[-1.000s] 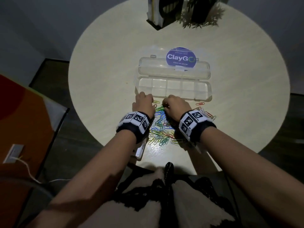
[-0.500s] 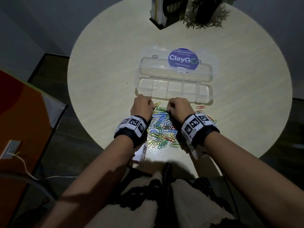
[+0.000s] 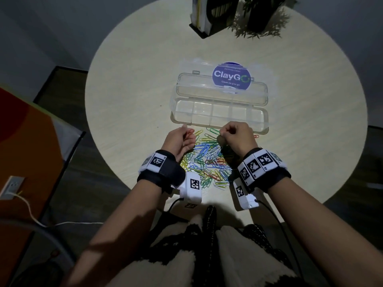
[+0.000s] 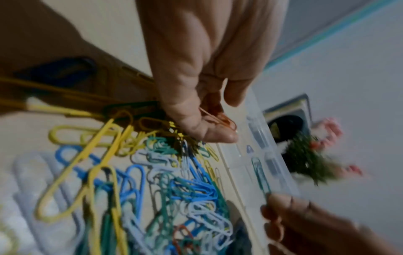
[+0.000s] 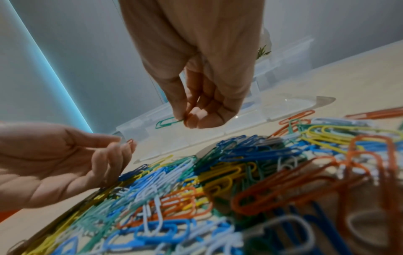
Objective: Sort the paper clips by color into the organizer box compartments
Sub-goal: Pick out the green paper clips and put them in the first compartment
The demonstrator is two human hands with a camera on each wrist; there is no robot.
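A heap of mixed-colour paper clips (image 3: 207, 162) lies on the round table in front of the clear organizer box (image 3: 219, 114), whose lid is folded back. My left hand (image 3: 182, 139) is lifted at the heap's left and pinches an orange clip (image 4: 220, 119) between thumb and fingers. My right hand (image 3: 236, 135) hovers at the heap's far right, just before the box's front wall, and pinches a green clip (image 5: 167, 122) by one end. The green clip (image 4: 259, 174) also shows in the left wrist view. The box's compartments look empty in the head view.
A round blue sticker (image 3: 232, 77) lies on the table under the box lid. A dark stand (image 3: 209, 15) and a potted plant (image 3: 261, 19) stand at the table's far edge. Loose orange clips (image 3: 256, 136) lie right of my right hand. An orange panel (image 3: 24, 141) is at the left.
Both hands have lifted off the heap, each with one clip pinched. The left hand has turned palm inward with an orange clip; the right holds a green one.
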